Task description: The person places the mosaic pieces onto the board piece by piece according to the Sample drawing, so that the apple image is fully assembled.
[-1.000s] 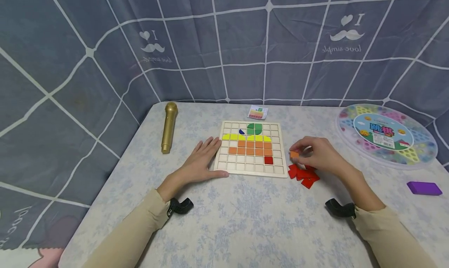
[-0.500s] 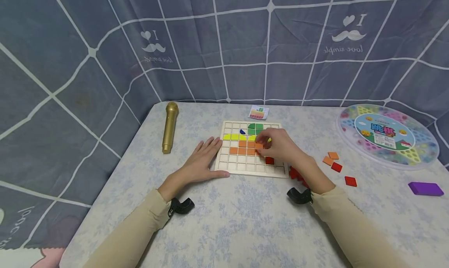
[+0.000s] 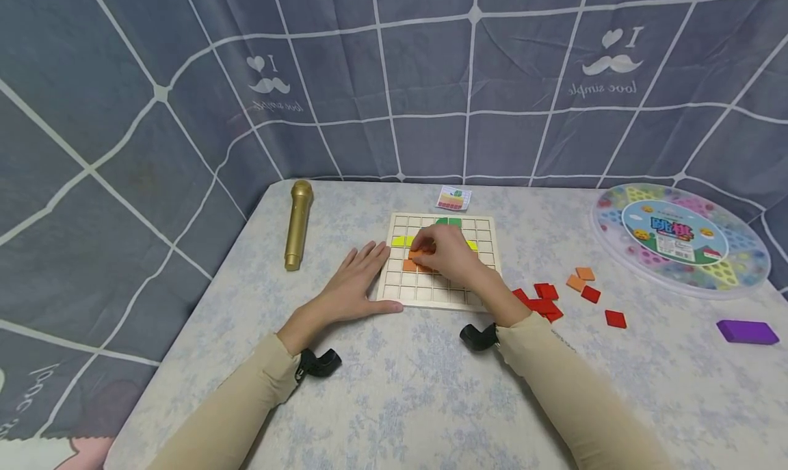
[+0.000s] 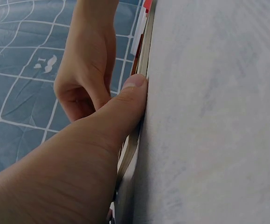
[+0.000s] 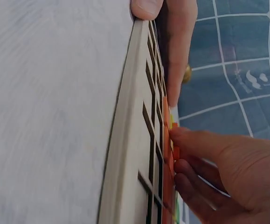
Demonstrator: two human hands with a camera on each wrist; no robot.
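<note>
A wooden grid board (image 3: 425, 293) lies on the table, with rows of yellow and orange tiles and green pieces set in its squares. My left hand (image 3: 351, 289) rests at its left side, fingers spread, thumb along the front left corner. Over the left part of the orange rows, my right hand (image 3: 451, 252) pinches an orange square tile (image 5: 176, 151) between thumb and fingers, close above the board. The right hand and wrist hide much of the board's middle in the head view.
Right of the board lie a pile of red tiles (image 3: 545, 308) and loose orange tiles (image 3: 576, 282). A small picture card (image 3: 453, 198) sits behind the board. There are also a gold microphone (image 3: 298, 225), a round game box (image 3: 677, 234) and a purple block (image 3: 747, 331).
My right hand has moved left from beside the red tiles, over the board's right half, to its left part, carrying an orange tile. The left hand has stayed in place.
</note>
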